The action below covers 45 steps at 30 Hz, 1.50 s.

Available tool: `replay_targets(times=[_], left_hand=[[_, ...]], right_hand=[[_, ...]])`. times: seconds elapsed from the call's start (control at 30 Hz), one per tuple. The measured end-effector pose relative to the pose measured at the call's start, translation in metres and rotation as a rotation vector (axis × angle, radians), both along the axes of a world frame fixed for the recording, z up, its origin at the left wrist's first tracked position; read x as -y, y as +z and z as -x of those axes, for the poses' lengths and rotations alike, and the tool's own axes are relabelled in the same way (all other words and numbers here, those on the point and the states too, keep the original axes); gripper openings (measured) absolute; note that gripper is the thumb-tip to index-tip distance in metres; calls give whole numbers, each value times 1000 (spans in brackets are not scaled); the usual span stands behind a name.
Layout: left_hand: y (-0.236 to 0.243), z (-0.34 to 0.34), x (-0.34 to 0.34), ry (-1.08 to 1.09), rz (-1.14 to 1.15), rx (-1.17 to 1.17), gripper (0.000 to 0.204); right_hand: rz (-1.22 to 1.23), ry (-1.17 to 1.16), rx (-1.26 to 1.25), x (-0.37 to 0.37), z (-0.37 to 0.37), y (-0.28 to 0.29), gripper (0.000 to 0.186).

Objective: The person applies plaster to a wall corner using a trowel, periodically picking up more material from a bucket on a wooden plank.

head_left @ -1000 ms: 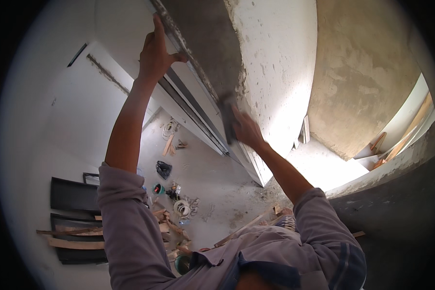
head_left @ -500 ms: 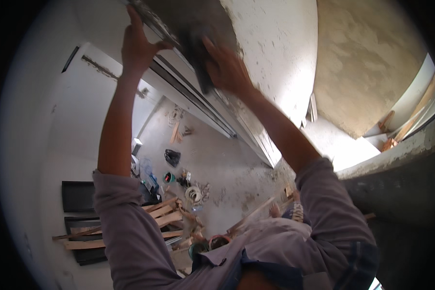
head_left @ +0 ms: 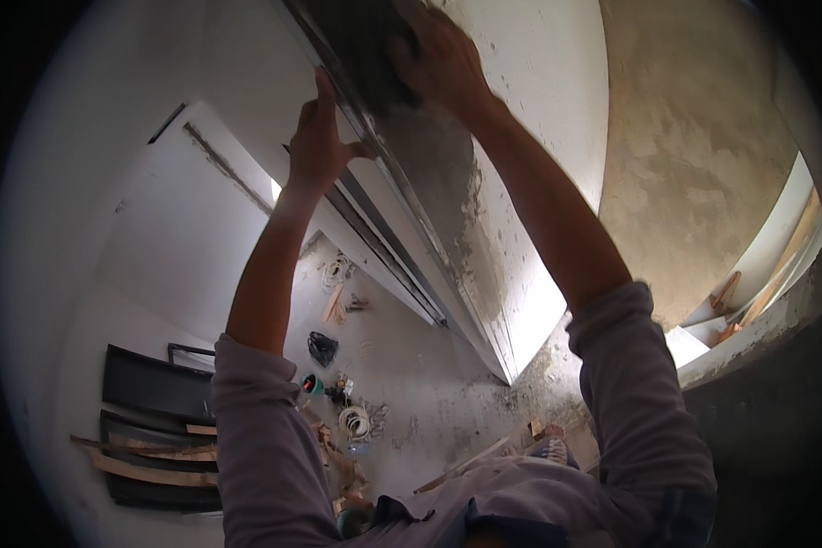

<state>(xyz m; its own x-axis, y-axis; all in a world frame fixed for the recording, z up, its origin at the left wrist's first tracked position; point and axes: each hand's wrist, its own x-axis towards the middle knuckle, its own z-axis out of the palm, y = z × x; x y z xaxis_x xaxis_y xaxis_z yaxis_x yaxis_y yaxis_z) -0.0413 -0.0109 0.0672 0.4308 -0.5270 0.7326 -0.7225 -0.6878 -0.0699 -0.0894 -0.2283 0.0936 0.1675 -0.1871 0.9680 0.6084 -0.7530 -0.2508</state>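
Note:
A long, narrow edge strip runs along the corner of a wall or column from the top of view down toward the floor. My left hand holds this strip, its index finger stretched up along it and its thumb laid across its edge. Dark, wet plaster covers the narrow face beside the strip and thins out lower down. My right hand is higher on that face, closed around a dark, blurred plastering trowel against the plaster. The hand and shadow partly hide its blade.
Far below on the floor lie a black bag, coiled rope, a green bucket and wood scraps. Dark frames and wooden planks are at the lower left. A patchy plastered wall rises at the right.
My right hand has moved upward with the trowel along the plastered face. The view has shifted, so my left hand appears lower and farther right, still on the strip.

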Motion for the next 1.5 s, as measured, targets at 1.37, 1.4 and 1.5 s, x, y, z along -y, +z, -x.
replay_targets(times=[1.37,1.4,1.5], left_hand=[[-2,0,-11,67,-37,-38,145],[1,0,-11,62,-29,-41,145],[1,1,-9,71,-9,-89,147]], right_hand=[[-409,67,-514,-33,37,-325,63],[-384,72,-453,-28,32,-280,62],[-277,35,-410,-9,15,-165,59]])
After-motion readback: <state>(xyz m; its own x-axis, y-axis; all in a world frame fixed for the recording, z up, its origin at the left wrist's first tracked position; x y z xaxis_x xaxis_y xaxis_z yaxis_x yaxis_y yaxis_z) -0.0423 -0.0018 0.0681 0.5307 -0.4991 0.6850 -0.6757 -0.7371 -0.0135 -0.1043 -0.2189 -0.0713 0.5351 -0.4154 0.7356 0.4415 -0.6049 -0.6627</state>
